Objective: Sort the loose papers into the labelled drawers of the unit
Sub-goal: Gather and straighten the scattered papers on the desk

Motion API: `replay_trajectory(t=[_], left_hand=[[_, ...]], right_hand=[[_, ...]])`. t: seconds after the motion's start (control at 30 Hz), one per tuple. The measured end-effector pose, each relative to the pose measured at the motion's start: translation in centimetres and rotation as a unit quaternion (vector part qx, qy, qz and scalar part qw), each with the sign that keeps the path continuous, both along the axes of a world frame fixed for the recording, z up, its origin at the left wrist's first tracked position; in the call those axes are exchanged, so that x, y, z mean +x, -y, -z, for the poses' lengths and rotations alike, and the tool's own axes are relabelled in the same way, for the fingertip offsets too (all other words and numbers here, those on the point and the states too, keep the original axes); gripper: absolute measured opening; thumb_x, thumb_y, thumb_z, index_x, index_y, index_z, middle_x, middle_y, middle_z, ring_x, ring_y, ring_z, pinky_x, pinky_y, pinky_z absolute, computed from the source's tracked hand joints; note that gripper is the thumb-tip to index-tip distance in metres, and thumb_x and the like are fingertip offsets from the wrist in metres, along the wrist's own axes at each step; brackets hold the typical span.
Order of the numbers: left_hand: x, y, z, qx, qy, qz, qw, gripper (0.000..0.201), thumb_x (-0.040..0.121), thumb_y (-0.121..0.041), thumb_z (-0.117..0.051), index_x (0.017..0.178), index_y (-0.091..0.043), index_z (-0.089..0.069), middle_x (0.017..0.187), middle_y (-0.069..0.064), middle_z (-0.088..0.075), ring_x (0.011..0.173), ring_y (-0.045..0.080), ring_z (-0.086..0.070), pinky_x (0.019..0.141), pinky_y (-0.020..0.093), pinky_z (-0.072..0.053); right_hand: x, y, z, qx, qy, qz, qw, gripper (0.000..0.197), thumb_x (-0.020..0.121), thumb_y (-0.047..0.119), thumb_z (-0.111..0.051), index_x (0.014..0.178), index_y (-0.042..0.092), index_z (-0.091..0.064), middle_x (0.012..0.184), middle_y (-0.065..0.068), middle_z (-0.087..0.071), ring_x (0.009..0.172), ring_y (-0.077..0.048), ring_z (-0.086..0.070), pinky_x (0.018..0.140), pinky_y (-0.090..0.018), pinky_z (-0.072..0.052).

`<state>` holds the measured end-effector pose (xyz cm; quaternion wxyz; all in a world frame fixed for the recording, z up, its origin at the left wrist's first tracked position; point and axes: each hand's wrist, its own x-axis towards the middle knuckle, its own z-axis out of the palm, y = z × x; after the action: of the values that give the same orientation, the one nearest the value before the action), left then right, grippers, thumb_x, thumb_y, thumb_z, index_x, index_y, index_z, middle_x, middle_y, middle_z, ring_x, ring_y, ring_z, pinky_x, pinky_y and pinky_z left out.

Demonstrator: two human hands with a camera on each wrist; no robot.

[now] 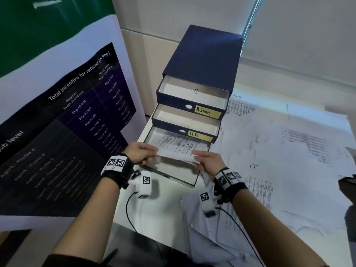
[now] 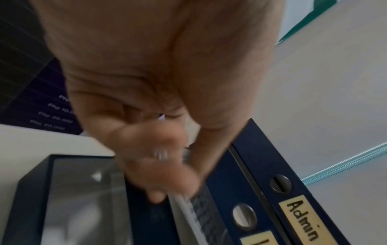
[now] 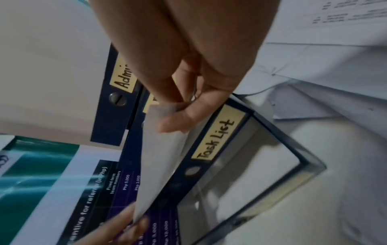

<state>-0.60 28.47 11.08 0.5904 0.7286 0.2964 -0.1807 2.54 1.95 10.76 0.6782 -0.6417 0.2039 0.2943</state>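
Printed sheet point(image 1: 178, 149) over the "Task List" drawer point(image 3: 217, 140) (label unseen overhead)

The sheet point(image 1: 179, 149) hides the third drawer's label point(image 3: 217, 137) in head view.

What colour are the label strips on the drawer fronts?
Pale yellow with black handwriting, as on the Admin label; clearest in the head view.

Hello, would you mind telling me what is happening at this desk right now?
A person is filing papers into a dark blue drawer unit. The left hand and right hand each pinch one end of a printed sheet, holding it over the open third drawer, labelled Task List. The Admin drawer and the one below it are open too. More loose papers cover the desk to the right.
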Motion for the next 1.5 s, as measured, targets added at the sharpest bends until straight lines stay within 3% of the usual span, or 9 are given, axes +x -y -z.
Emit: replay_trajectory(t=[0.27,0.43,0.53,0.63,0.83,1.07,1.17,1.27,1.5], left_hand=[[2.2,3.7,2.0,0.248,0.086,0.085,0.961,0.022,0.093,-0.018,-0.064,0.112,-0.013,-0.075,0.113,0.009,-0.074,0.102,0.025,-0.069,0.096,0.033,-0.053],[1.8,7.9,0.4,0.526,-0.067,0.354,0.77,0.053,0.088,-0.047,-0.035,0.128,-0.022,-0.059,0.132,0.014,-0.05,0.123,0.035,-0.044,0.096,0.046,-0.048],[1.0,12.4,-0.2,0.462,0.14,0.267,0.834,0.022,0.093,-0.027,-0.06,0.112,-0.017,-0.068,0.113,0.006,-0.053,0.099,0.026,-0.056,0.087,0.04,-0.053],[0.2,18.4,1.6,0.211,0.168,0.325,0.906,0.016,0.092,-0.017,-0.062,0.104,-0.019,-0.073,0.085,-0.007,-0.061,0.073,0.01,-0.057,0.071,0.032,-0.055],[-0.2,26.3,9.0,0.101,0.024,0.31,0.945,0.086,0.087,-0.042,-0.073,0.154,-0.014,-0.029,0.135,0.01,-0.054,0.114,0.023,-0.058,0.101,0.036,-0.048],[0.1,27.0,7.6,-0.012,0.046,0.204,0.978,0.107,0.063,-0.077,-0.073,0.14,-0.01,-0.044,0.128,0.011,-0.055,0.117,0.018,-0.055,0.096,0.033,-0.046],[-0.7,24.5,4.4,-0.093,0.089,0.175,0.976,0.077,0.069,-0.075,-0.071,0.101,-0.005,-0.063,0.097,0.004,-0.068,0.096,0.015,-0.065,0.101,0.042,-0.049],[-2.3,20.7,0.0,-0.11,0.125,0.138,0.976,0.046,0.091,-0.05,-0.066,0.114,-0.011,-0.065,0.108,0.012,-0.072,0.094,0.026,-0.069,0.1,0.057,-0.046],[-8.5,5.8,-7.1,-0.008,0.213,0.037,0.976,0.06,0.091,-0.02,-0.071,0.141,-0.036,-0.042,0.074,0.004,-0.073,0.061,0.024,-0.064,0.065,0.026,-0.056]], right_hand=[[1.7,4.8,0.8,-0.081,0.096,0.064,0.99,0.013,0.092,0.003,-0.061,0.096,0.005,-0.073,0.087,-0.018,-0.069,0.073,-0.03,-0.065,0.078,-0.047,-0.06],[0.0,18.2,6.4,-0.531,0.0,-0.053,0.846,0.073,0.072,0.039,-0.082,0.133,0.014,-0.051,0.134,-0.022,-0.047,0.119,-0.037,-0.051,0.096,-0.043,-0.046],[-1.9,22.2,7.9,-0.607,-0.062,-0.043,0.791,0.11,0.054,0.06,-0.087,0.139,0.012,-0.034,0.132,-0.025,-0.038,0.122,-0.043,-0.042,0.093,-0.054,-0.045],[-2.4,23.9,8.6,-0.545,-0.037,-0.024,0.837,0.113,0.055,0.047,-0.092,0.142,0.009,-0.031,0.132,-0.026,-0.047,0.122,-0.043,-0.049,0.094,-0.052,-0.049],[-2.7,24.9,5.6,-0.479,0.202,-0.035,0.854,0.031,0.087,0.033,-0.068,0.094,0.003,-0.068,0.095,-0.015,-0.066,0.086,-0.029,-0.06,0.071,-0.029,-0.04],[-2.7,22.4,-6.3,-0.284,0.359,-0.059,0.887,0.049,0.089,0.053,-0.054,0.054,0.023,-0.038,0.048,0.01,-0.037,0.045,-0.003,-0.034,0.047,-0.019,-0.026],[-1.0,20.7,-8.4,-0.166,0.334,0.019,0.928,0.029,0.097,0.04,-0.056,0.086,0.016,-0.067,0.084,0.008,-0.071,0.077,-0.007,-0.065,0.075,-0.025,-0.05],[1.0,18.1,-8.8,-0.15,0.292,0.089,0.94,0.052,0.096,0.031,-0.06,0.144,0.022,-0.043,0.15,0.0,-0.045,0.132,-0.015,-0.043,0.11,-0.037,-0.036],[-0.4,7.5,-5.5,-0.157,0.293,-0.067,0.941,0.038,0.093,0.001,-0.054,0.124,0.019,-0.066,0.133,0.003,-0.059,0.123,-0.007,-0.05,0.109,-0.019,-0.037]])
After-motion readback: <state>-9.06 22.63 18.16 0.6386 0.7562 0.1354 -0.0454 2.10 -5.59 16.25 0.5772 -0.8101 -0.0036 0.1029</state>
